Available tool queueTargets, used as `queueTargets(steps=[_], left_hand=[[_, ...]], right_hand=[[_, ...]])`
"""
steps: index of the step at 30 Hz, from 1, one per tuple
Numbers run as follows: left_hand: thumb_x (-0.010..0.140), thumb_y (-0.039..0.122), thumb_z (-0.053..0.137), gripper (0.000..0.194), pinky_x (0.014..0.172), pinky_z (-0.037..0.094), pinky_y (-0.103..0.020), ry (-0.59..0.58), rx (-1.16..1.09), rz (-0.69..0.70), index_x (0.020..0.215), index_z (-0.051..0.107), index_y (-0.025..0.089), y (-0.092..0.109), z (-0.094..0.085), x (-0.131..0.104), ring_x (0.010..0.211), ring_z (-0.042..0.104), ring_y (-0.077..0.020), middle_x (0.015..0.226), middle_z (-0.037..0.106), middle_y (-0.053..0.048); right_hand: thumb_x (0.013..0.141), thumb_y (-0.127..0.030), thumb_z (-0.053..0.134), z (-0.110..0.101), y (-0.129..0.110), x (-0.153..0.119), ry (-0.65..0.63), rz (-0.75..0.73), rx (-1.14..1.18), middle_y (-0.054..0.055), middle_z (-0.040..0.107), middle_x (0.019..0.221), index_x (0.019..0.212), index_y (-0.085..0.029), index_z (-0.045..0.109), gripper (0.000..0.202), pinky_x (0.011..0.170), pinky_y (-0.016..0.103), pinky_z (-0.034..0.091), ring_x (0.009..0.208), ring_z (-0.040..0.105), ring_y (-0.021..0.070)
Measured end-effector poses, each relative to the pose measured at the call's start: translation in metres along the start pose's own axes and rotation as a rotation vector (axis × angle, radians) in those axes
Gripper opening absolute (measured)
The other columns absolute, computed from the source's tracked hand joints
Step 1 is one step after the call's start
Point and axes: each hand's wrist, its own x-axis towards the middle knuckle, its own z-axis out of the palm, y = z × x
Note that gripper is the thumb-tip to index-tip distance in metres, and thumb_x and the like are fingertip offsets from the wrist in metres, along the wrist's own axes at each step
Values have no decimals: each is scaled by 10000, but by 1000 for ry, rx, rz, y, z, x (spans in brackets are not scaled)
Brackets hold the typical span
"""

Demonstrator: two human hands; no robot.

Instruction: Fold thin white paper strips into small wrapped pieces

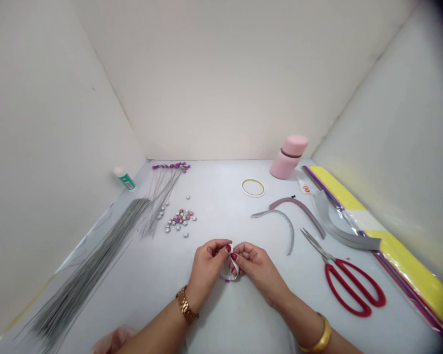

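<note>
At the near middle of the table, my left hand [211,261] and my right hand [256,268] meet over a narrow whitish paper strip [237,268]. Thumb and forefinger of each hand are pinched together at the strip's upper part. Below the fingers the strip bends round in a loose loop, and a small purple bit shows at its bottom. The fingers partly hide the pinched part. Small folded paper stars [179,220], silver, pink and purple, lie in a loose pile beyond my left hand. A curved silver strip [280,214] lies beyond my right hand.
Red-handled scissors [349,280] lie at right, near grey strips [339,233] and packs of coloured paper [402,255]. A pink bottle [288,157], tape roll [253,188] and mauve strip [304,209] are farther back. Wires [96,265], purple-tipped stems [170,167] and a glue stick [124,178] are left.
</note>
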Motion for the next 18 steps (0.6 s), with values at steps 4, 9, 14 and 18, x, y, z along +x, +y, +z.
queueTargets(steps=[4,9,14,18], left_hand=[[771,257,527,153,439,445,-235,35,40,29,842,550,124,1,1,-1,408,549,-119,491,579,17],[737,202,562,90,520,477,-238,123,170,129,781,606,137,4,0,-4,490,586,-128,536,615,5],[720,144,564,93,618,488,-245,180,298,242,745,652,155,5,-2,-8,609,619,-141,675,671,-25],[735,112,531,152,642,492,-263,138,360,322,747,668,177,4,-3,-9,554,608,-129,630,656,-4]], right_hand=[[729,-315,620,1,-1,0,4,7,8,-21,596,526,701,-148,557,181,492,212,344,477,499,92],[726,-304,619,2,0,1,34,25,37,-14,601,525,690,-139,570,176,483,206,339,471,500,89],[702,-299,639,2,-3,1,64,37,69,10,627,561,703,-129,594,176,495,215,358,494,519,100],[670,-305,667,3,-7,0,74,30,87,14,636,574,684,-128,611,186,490,213,356,495,512,99]])
